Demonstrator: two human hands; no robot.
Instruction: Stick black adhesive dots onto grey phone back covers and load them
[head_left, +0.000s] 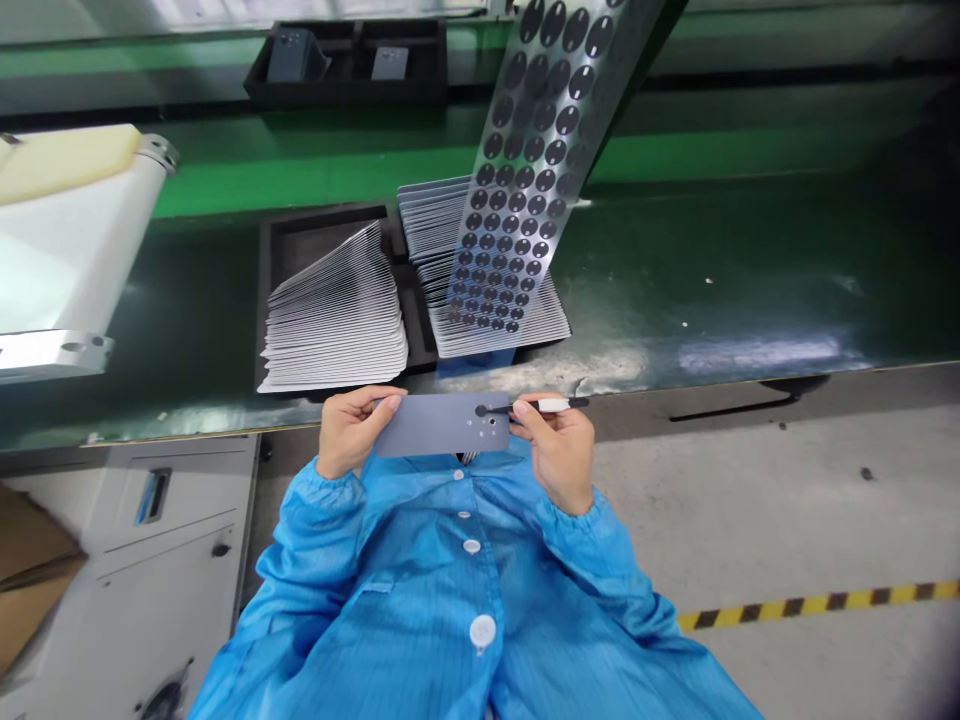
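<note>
My left hand (354, 428) is closed on the left end of a grey-blue phone back cover (427, 425), thumb on its face. The cover lies level in front of my chest, with several small camera holes near its right end. Between the fingers of my right hand (559, 450) are black tweezers (555, 405) with a white grip part. At their tip a round black sticker (481, 411) is on or just above the cover; which one I cannot tell. Beyond, a clear sheet of black round stickers (517, 195) slopes down over a fanned stack of covers (439, 235).
A black tray (281, 235) on the green bench (720, 290) holds two fanned stacks, the left one being white-edged covers (337, 325). Farther back stands another black tray (345, 92) with a few covers. A white roller machine (71, 240) juts in at left.
</note>
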